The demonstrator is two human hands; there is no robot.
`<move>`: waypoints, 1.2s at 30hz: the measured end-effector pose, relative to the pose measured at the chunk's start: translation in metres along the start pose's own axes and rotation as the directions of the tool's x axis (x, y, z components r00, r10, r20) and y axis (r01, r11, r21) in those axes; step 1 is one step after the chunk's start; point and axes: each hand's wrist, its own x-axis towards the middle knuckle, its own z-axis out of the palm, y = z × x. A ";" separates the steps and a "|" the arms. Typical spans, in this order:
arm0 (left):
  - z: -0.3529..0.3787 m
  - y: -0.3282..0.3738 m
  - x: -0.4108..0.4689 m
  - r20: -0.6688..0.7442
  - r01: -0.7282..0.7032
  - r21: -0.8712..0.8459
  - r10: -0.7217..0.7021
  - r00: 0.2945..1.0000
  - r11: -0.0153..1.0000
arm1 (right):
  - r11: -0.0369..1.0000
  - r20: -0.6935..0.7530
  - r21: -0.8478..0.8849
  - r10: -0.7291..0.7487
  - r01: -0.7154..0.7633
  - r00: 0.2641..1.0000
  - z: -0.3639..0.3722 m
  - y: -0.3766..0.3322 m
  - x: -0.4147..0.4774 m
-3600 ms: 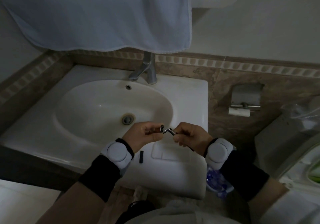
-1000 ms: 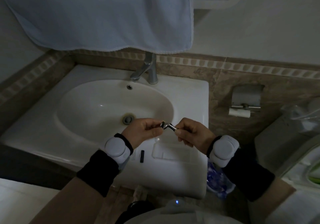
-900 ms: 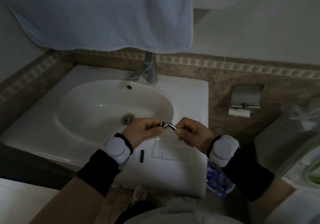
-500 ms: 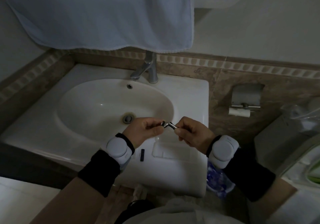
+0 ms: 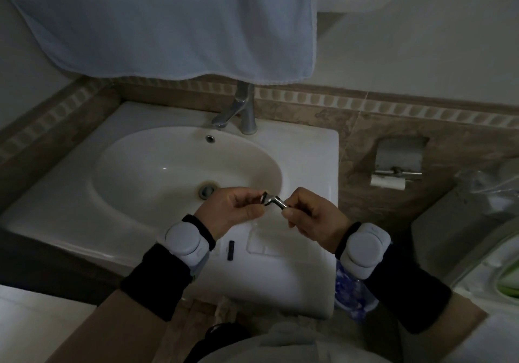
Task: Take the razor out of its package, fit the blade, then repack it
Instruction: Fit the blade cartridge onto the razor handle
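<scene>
**Razor held between both hands over the sink's front rim**

The razor point(image 5: 274, 201) is held in the air above the sink point(image 5: 309, 149), over the front right part of its rim, near the basin's edge. The right hand point(image 5: 313, 216) is closed around the handle, most of which is hidden in the fist. The left hand point(image 5: 230, 211) is pinched on the head end, where the blade point(image 5: 264, 197) sits; whether it is fully seated cannot be told.

The razor is judged light, stiff and slick where metal shows. The blade is small and sharp and is best held by its ends or back, never the edge.

The long axis runs left to right, slightly tilted, with the head pointing left. A small dark piece point(image 5: 230, 250) lies on the front rim, beside a clear tray point(image 5: 269, 246).
</scene>
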 end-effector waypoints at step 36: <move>0.002 0.016 -0.003 -0.042 -0.041 0.070 0.044 0.998 0.997 | 0.998 0.017 -0.033 -0.048 0.049 0.999 -0.002 -0.001 0.000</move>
